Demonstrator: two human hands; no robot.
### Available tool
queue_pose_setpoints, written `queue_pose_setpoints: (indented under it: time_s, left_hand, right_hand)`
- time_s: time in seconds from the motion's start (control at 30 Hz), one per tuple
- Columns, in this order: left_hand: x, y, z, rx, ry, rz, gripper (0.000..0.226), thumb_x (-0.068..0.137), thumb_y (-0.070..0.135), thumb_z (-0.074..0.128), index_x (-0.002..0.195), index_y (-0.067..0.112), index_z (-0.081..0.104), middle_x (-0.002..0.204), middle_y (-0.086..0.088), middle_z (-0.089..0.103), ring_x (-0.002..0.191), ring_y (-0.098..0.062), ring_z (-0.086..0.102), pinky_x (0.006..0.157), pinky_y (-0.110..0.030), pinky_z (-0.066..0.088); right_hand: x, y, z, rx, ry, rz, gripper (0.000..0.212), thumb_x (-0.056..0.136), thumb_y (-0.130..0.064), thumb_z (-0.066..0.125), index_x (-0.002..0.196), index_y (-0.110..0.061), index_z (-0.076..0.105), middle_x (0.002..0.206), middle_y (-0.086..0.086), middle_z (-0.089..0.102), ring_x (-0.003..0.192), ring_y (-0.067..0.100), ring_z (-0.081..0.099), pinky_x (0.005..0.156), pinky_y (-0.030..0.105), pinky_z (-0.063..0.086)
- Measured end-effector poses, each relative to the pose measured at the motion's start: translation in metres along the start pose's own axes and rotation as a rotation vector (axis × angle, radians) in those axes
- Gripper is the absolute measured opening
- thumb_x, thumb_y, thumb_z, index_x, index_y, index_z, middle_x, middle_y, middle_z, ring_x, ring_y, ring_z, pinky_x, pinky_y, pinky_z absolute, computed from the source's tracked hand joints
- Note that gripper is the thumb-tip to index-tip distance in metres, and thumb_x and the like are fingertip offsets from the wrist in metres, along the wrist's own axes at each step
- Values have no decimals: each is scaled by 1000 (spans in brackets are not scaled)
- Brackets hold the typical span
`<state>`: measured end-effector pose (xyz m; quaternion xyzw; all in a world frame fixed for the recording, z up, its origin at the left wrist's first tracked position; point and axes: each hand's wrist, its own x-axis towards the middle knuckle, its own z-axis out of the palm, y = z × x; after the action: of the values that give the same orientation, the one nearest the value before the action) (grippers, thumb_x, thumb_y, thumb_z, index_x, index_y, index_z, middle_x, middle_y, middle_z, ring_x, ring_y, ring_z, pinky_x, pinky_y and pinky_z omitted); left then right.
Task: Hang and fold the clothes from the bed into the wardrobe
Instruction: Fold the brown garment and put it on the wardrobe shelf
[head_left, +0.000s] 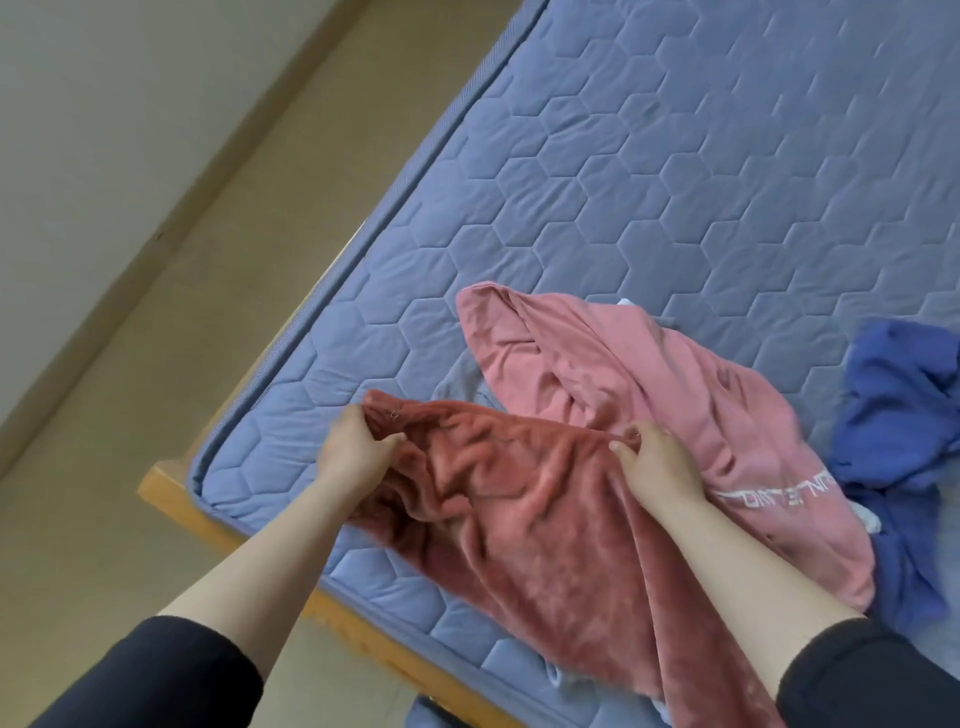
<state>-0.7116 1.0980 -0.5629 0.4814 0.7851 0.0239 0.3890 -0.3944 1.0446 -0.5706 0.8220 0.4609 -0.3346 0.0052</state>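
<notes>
Beyond the fleece (519, 499) lie pink sweatshirt (675, 384), blue garment (893, 415).

We've only got the one view: a head cam. We're standing at the corner of the wooden bed frame (171, 493), looking forward and down across the blue quilted mattress (675, 156). The shot's rolled, so the mattress edge runs diagonally up to the top. It's close in: both forearms reach up from the bottom edge, and the left hand (358, 449) and right hand (657, 465) grip a rust-red fleece garment (519, 519) low in the middle. The wide lens also catches tan floor (78, 545) and pale wall (78, 104) on the left.
</notes>
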Motion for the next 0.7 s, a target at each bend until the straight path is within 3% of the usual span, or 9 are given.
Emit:
queue_pose_setpoints:
  time_s: [0.1,0.2,0.3,0.4,0.57,0.7]
  left_hand:
    - [-10,18,3,53,65,64,28,77,21,70,97,5,57,103,-10,60,99,-30,57,85,-41,49]
    - [-29,43,12,112,66,153,35,79,18,64,107,-2,58,111,-20,58,107,-35,52,91,-43,44]
    - [-65,72,32,69,-42,260,38,81,19,66,116,7,59,117,-12,59,112,-28,54,91,-32,42]
    - [-107,100,64,57,-169,341,38,82,19,65,118,9,60,117,-7,62,109,-23,59,93,-32,46]
    - [-176,141,126,119,-324,464,21,82,15,61,103,11,64,104,-3,64,94,-21,62,84,-36,50]
    - [-217,166,175,206,-343,551,20,80,15,59,98,10,65,100,-2,65,93,-20,62,82,-33,49]
  right_hand:
    - [-12,4,-6,63,55,-12,37,91,-19,62,124,-4,57,121,20,61,118,35,53,99,38,40]
    - [-29,12,-19,96,117,-22,36,92,-21,60,125,-7,57,121,18,58,114,36,53,98,39,42]
    - [-50,33,-35,170,160,-24,31,92,-18,58,121,-7,59,121,16,59,112,34,56,96,42,45]
    - [-75,72,-53,228,215,-3,25,91,-14,59,115,-7,62,113,13,63,103,31,60,90,41,48]
    - [-119,160,-75,284,272,123,14,90,-15,60,104,-12,65,93,0,62,92,25,61,82,39,50]
    - [-154,238,-78,311,288,206,10,88,-10,62,97,-11,67,90,5,62,87,28,63,82,42,51]
